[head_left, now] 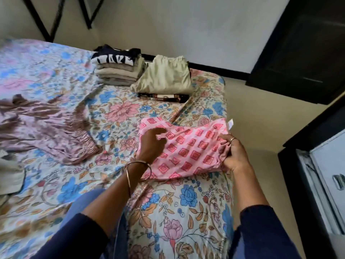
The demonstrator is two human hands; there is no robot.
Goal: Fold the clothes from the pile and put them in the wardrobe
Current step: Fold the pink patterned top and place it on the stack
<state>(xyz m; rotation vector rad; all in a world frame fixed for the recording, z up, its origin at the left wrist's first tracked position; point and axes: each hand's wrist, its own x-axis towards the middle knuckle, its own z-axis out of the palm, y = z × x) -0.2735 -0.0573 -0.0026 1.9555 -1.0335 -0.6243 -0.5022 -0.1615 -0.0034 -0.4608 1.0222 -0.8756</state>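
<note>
Dark blue sleeves (261,230) fill the bottom of the frame, arms reaching over a floral bedsheet (177,212). Both hands are on a pink patterned garment (188,152) lying right of center on the bed. Left hand (151,144) pinches a fold at its left edge, bangles (138,171) on that wrist. Right hand (236,156) grips bunched fabric at its right edge, so the garment sits between the two hands. Higher up, a stack of folded clothes (117,71) sits beside a folded beige piece (164,77). At the left edge lies a crumpled mauve garment (46,128), not folded.
</note>
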